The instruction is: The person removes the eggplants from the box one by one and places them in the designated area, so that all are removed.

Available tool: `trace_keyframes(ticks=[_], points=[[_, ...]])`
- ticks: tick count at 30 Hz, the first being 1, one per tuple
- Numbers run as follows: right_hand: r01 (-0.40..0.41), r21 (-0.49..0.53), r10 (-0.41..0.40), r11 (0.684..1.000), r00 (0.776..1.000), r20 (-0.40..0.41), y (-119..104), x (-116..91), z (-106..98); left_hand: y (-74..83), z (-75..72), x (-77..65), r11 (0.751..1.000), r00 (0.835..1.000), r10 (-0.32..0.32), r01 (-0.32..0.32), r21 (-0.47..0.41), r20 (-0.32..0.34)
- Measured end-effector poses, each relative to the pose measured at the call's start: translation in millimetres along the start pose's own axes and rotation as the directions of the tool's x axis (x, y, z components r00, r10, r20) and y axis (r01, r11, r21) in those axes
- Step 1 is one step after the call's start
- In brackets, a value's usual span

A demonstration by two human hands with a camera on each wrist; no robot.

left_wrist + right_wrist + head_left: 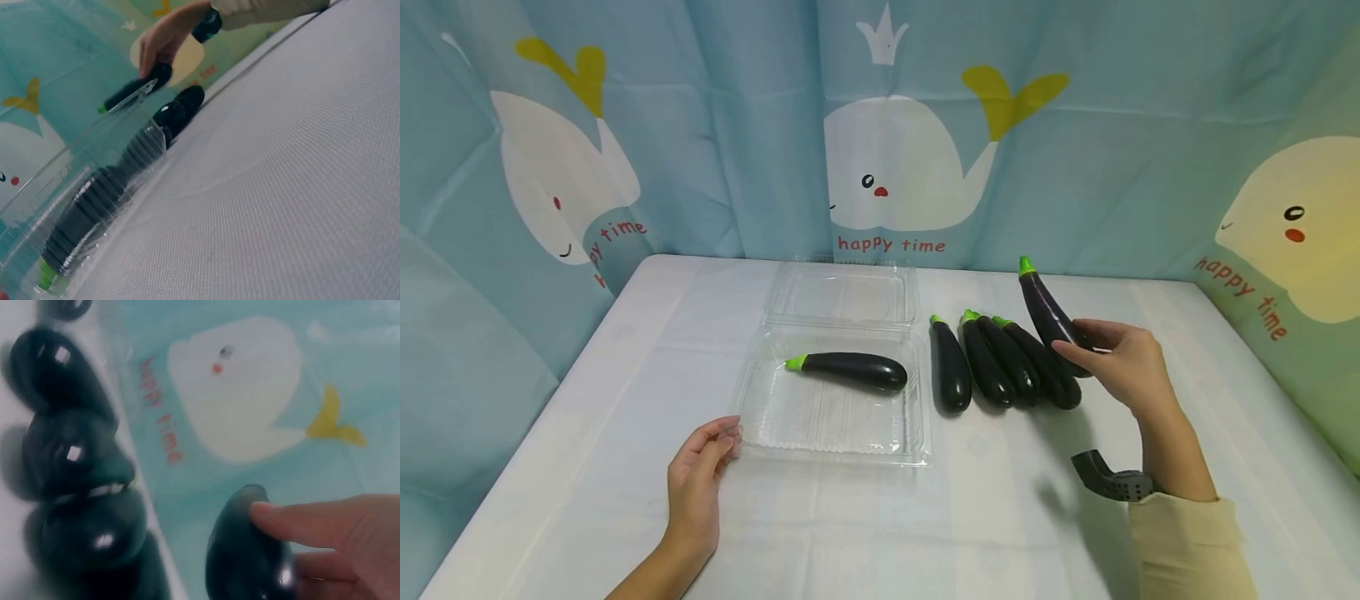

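A dark purple eggplant (1051, 312) with a green stem end is gripped by my right hand (1123, 362), raised above the table at the right. In the right wrist view the thumb lies along that eggplant (247, 550). My left hand (700, 475) pinches the left front corner of a clear plastic clamshell box (831, 425), whose lid lies opened toward the back. Inside the box one eggplant (853, 370) lies sideways, stem to the left. Several more eggplants (952, 371) lie in a row between the box and my right hand.
A white cloth covers the table (850, 533). Behind it hangs a blue curtain (760, 125) printed with whales, close to the table's back edge. The curtain also runs along the left and right sides. A dark band (1116, 479) sits on my right wrist.
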State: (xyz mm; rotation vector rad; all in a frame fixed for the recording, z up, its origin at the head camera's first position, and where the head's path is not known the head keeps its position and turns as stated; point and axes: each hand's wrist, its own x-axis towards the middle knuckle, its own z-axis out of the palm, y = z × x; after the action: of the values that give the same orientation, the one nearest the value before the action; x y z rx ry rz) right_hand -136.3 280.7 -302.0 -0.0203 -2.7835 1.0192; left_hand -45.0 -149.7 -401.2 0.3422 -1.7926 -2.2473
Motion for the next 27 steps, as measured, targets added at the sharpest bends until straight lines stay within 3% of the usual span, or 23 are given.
trace_keyframes(ticks=[14,27], points=[[-0.09,-0.05,0.092,0.995,0.995,0.032,37.6,7.5,-1.1,0.5,0.0,-0.5,1.0,1.0,0.0,0.0,-0.002,-0.008],[-0.146,-0.089,0.154,0.985,0.983,0.097,55.0,12.6,5.9,0.7,0.4,-0.2,1.0,1.0,0.001,-0.001,0.001,-0.007]])
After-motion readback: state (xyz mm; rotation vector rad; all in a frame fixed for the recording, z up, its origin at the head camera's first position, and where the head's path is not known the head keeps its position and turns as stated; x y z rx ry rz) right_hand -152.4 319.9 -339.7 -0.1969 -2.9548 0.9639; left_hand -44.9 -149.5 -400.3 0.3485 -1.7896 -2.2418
